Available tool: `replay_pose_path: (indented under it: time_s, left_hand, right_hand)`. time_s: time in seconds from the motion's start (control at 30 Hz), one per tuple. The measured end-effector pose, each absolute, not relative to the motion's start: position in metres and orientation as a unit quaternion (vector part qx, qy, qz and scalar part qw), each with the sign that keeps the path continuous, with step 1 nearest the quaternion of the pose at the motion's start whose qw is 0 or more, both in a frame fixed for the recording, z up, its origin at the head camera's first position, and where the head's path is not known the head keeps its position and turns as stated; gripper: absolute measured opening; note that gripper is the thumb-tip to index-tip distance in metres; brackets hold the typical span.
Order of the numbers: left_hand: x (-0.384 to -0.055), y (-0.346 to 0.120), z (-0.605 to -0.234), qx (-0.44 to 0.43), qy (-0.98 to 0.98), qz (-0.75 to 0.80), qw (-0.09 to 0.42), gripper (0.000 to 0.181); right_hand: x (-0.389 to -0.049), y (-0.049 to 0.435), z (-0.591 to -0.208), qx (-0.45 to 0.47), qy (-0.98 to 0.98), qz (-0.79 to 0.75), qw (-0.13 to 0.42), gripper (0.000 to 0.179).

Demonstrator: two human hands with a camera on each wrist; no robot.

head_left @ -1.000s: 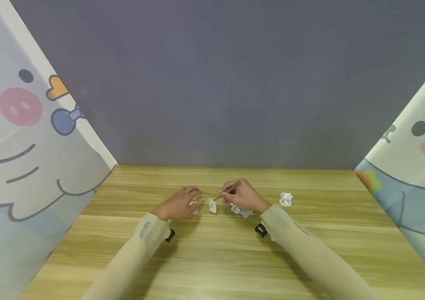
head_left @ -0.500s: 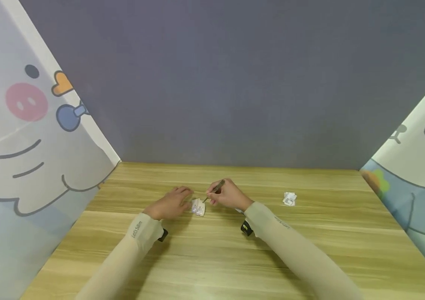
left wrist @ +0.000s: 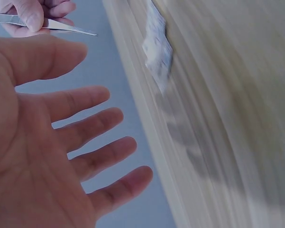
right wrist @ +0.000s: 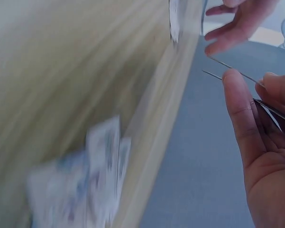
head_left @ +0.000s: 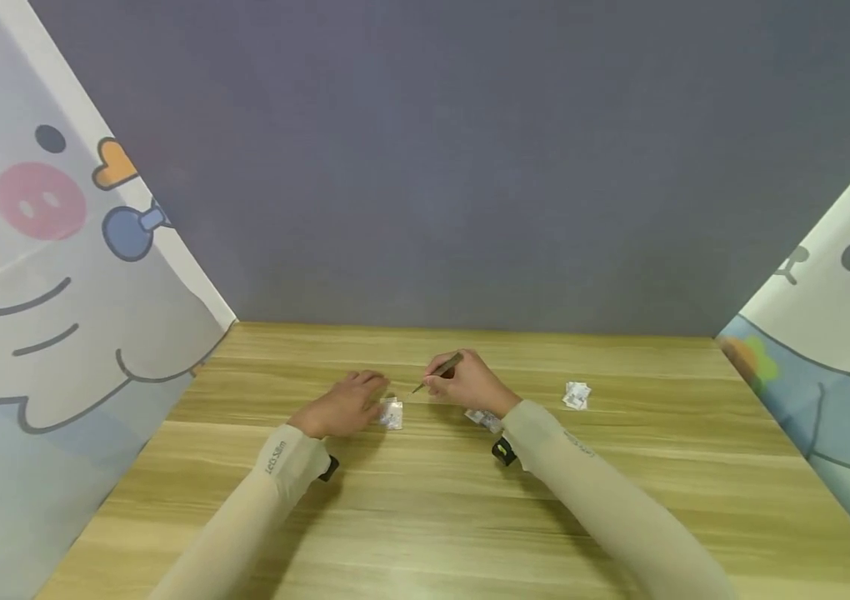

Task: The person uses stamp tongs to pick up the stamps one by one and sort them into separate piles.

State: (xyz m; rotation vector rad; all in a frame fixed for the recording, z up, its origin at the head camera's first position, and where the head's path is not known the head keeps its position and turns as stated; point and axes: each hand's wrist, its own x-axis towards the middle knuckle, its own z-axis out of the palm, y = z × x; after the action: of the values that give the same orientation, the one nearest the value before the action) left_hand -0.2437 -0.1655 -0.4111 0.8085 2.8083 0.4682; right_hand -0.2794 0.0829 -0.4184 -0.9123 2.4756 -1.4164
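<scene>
Head view: at the bench (head_left: 395,517), my right hand (head_left: 472,385) pinches a pair of tweezers (head_left: 442,370). The right wrist view shows the tips standing apart, with nothing seen between them. My left hand (head_left: 341,408) is released: fingers straight and relaxed, nothing held. The left wrist view shows a gap between them and the nearest packets.

Positions, head view:
– First pile, small printed packets (head_left: 392,415): 3 o'clock from my left hand, just beside it; between 7 and 8 o'clock from the tweezer tips, apart from them.
– Second pile (head_left: 484,420): 5 o'clock from my right hand, partly covered by the wrist.
– Third pile (head_left: 577,395): 3 o'clock from my right hand, well apart from it.

Paper or plastic: cannot tell; the wrist views are blurred there.

Risks, my judgement:
1. The black wrist camera (head_left: 503,452) and cuff sit close to the second pile; a low sweep could drag packets out of it.
2. The packets look thin and light, so a brush from my left fingers could skew the first pile.
3. Tips closing too deep could pinch two packets together; too shallow, and one slips free.
</scene>
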Motion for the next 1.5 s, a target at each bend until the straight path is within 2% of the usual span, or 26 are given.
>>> replay_pose_path:
  time_s: [0.23,0.43,0.87,1.1,1.5]
  left_hand:
    - [-0.245,-0.142,-0.41,0.297,0.938,0.146,0.097,0.049]
    - [-0.245,-0.118,-0.417,0.335,0.928,0.123,0.107,0.048]
    - [-0.244,-0.074,-0.422,0.379,0.913,0.101,0.112,0.043]
    - [-0.24,-0.057,-0.423,0.378,0.913,0.08,0.13,0.043]
    - [-0.24,-0.052,-0.428,0.391,0.909,0.067,0.126,0.041]
  right_hand:
    - [-0.28,0.118,-0.411,-0.263,0.819,-0.503,0.082,0.017]
    - [-0.281,0.143,-0.409,-0.24,0.841,-0.481,0.067,0.022]
    - [-0.276,0.192,-0.415,-0.225,0.871,-0.432,0.054,0.012]
    - [-0.268,0.195,-0.417,-0.201,0.849,-0.48,0.095,0.015]
    - [-0.271,0.19,-0.431,-0.188,0.849,-0.487,0.079,0.012]
